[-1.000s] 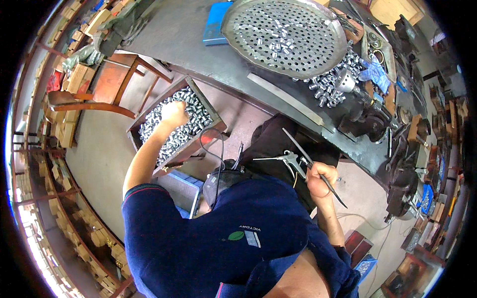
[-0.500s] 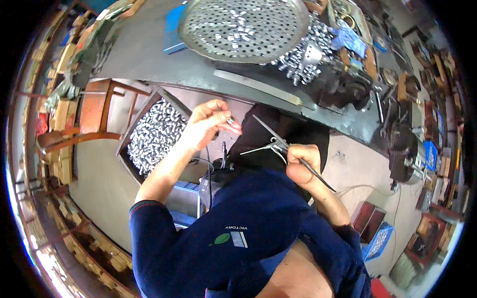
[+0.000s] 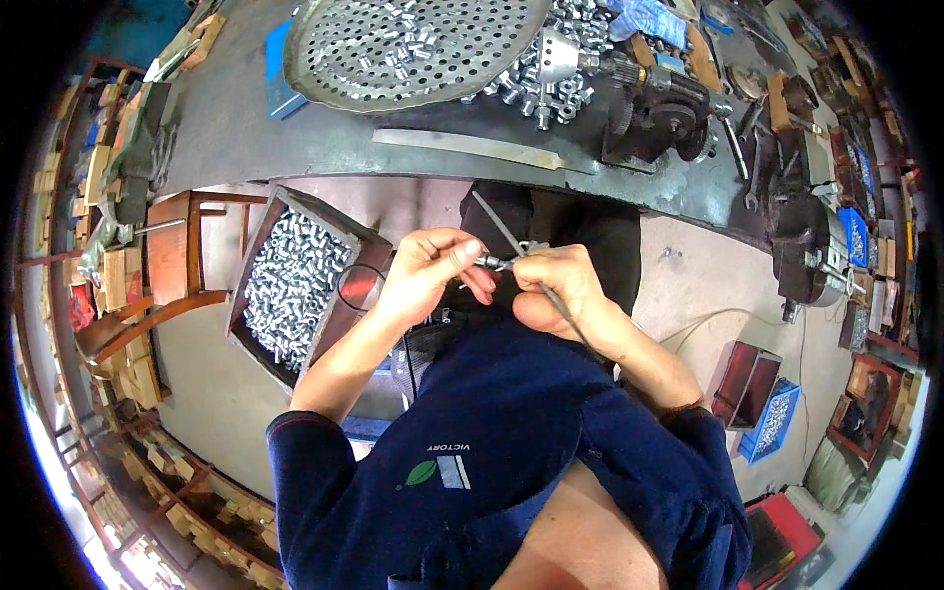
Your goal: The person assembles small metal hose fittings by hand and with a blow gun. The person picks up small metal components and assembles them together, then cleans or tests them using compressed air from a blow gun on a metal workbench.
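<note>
Just in front of my lap, my left hand (image 3: 425,277) pinches a small shiny metal fitting (image 3: 487,263) between thumb and fingers. My right hand (image 3: 562,283) is closed around a slim, dark tapered file (image 3: 498,222), which slants up to the left past the fitting. The right fingertips meet the fitting's right end. A second thin metal tool in the right hand is mostly hidden by the fingers. Left of my left arm, a wooden box (image 3: 366,246) holds a heap of similar fittings (image 3: 295,285).
On the dark workbench (image 3: 221,138) lie a round perforated metal tray (image 3: 334,44) with scattered fittings, a pile of fittings (image 3: 565,93), a flat metal bar (image 3: 462,147) and a dark geared device (image 3: 669,123). A wooden chair (image 3: 169,246) stands left; a blue crate (image 3: 772,423) sits at right.
My hands have come together: the right hand moved left with its tools, up to the fitting in my left hand. The head view has shifted a little.
</note>
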Demonstrator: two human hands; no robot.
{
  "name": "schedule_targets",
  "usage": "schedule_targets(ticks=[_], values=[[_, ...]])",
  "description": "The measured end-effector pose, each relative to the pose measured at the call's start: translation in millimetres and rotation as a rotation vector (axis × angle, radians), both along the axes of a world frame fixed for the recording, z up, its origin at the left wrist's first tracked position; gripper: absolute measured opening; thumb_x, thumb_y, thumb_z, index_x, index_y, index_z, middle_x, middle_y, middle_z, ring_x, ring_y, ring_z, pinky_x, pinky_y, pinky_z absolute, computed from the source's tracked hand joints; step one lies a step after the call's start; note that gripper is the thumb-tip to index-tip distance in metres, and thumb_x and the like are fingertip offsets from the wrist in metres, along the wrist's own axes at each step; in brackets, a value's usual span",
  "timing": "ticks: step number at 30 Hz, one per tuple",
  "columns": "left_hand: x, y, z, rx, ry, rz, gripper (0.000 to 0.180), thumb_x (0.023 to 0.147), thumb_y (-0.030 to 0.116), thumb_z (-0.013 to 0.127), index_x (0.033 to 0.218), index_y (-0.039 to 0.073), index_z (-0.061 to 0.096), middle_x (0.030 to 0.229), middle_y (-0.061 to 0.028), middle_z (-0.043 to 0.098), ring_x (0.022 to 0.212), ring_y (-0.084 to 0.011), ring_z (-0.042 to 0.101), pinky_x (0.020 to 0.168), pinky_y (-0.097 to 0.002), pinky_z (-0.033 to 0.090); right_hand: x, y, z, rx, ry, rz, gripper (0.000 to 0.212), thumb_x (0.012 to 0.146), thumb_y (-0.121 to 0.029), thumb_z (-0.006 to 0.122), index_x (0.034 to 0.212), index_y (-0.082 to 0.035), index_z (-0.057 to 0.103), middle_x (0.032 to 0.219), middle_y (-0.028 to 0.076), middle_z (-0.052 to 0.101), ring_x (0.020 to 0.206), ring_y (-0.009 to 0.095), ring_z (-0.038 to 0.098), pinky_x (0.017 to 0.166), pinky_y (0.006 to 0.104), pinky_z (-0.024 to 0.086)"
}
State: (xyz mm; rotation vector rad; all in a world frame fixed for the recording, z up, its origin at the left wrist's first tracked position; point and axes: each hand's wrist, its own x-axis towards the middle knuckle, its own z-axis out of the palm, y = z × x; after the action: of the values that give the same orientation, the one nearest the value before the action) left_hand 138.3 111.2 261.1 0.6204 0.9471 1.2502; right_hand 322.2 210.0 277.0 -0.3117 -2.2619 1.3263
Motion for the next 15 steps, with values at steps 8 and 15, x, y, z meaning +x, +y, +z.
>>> schedule_targets(ticks=[8, 15], values=[[5.5, 6.0, 11.4, 0.073, 0.276, 0.027, 0.017, 0.084, 0.007, 0.061, 0.093, -0.007, 0.058, 0.075, -0.0123, 0.064, 0.065, -0.0168, 0.063, 0.061, -0.026, 0.052, 0.3, -6.2, -15.3, 0.199, 0.005, -0.103, 0.017, 0.057, -0.018, 0.061, 0.061, -0.008, 0.047, 0.052, 0.01, 0.047, 0.046, 0.031, 0.05, 0.042, 0.0395, 0.039], [10.6, 7.2, 9.4, -0.036, 0.19, 0.056, 0.016, 0.086, 0.009, 0.059, 0.09, -0.006, 0.057, 0.069, -0.01, 0.061, 0.055, -0.0147, 0.059, 0.049, -0.0249, 0.05, -3.9, -4.8, -10.5, 0.348, -0.035, -0.136, 0.014, 0.056, -0.017, 0.06, 0.061, -0.009, 0.049, 0.052, 0.01, 0.048, 0.047, 0.03, 0.053, 0.042, 0.0399, 0.041]])
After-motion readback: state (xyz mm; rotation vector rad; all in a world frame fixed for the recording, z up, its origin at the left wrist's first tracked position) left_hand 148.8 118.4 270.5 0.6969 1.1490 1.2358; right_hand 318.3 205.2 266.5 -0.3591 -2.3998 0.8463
